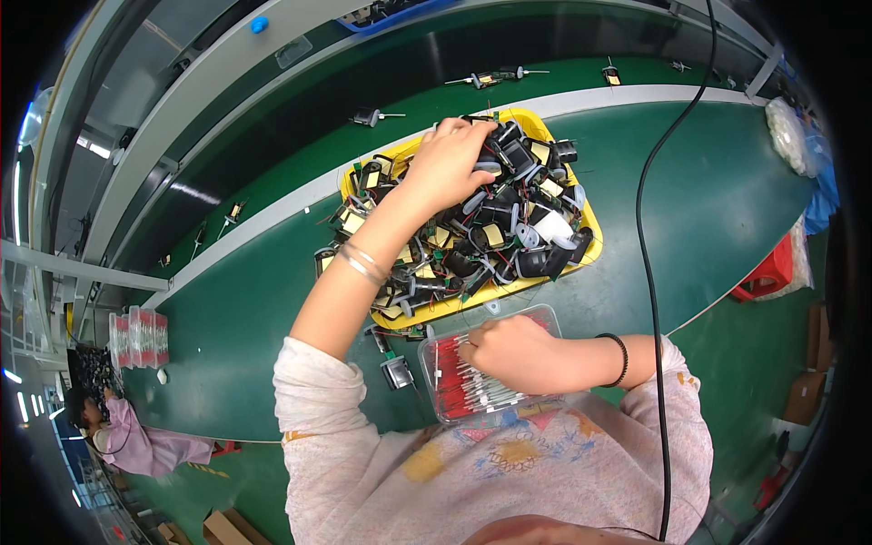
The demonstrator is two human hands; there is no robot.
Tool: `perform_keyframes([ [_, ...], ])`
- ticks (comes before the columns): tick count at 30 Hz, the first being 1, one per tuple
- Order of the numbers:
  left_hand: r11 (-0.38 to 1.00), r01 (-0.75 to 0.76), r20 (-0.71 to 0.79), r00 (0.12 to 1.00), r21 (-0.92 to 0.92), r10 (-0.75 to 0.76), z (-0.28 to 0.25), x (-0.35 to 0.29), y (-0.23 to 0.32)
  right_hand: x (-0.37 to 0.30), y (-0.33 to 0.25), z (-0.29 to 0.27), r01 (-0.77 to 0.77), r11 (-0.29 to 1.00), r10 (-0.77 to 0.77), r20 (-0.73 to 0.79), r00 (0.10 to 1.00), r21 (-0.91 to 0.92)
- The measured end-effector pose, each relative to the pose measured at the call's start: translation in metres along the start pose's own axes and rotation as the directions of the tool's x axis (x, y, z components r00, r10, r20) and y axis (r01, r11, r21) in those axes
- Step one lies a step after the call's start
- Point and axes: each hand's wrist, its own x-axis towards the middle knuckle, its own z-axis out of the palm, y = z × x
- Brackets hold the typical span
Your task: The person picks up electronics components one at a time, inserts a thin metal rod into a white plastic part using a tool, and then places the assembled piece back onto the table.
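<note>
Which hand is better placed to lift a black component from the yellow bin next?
Probably the left hand: it is over the black components in the yellow bin, while the right hand is at the clear plastic box.

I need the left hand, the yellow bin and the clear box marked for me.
Left hand (448,165): head view, back of the hand.
Yellow bin (528,119): head view, rim at its far right corner.
Clear box (426,365): head view, left rim.

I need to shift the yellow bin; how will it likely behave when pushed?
The yellow bin is probably heavy, being heaped with black parts. Its broad shape suggests sliding, not tipping. Overhanging parts might drop off.
</note>
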Motion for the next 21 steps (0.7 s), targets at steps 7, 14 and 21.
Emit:
perform_keyframes([
  [7,0.998,0.052,-0.166,0.984,-0.041,-0.058,-0.041,-0.018,0.013,-0.001,-0.002,-0.004,0.043,0.999,-0.042,0.044,0.998,-0.027],
  [14,0.947,-0.077,-0.501,0.86,-0.313,-0.096,-0.071,-0.067,0.039,-0.016,0.009,-0.063,0.21,0.938,-0.141,-0.249,0.958,0.277],
  [21,0.833,-0.186,-0.571,0.801,-0.521,-0.178,-0.056,-0.088,0.064,-0.003,0.018,-0.087,0.502,-0.105,0.128,-0.489,0.863,0.858],
])
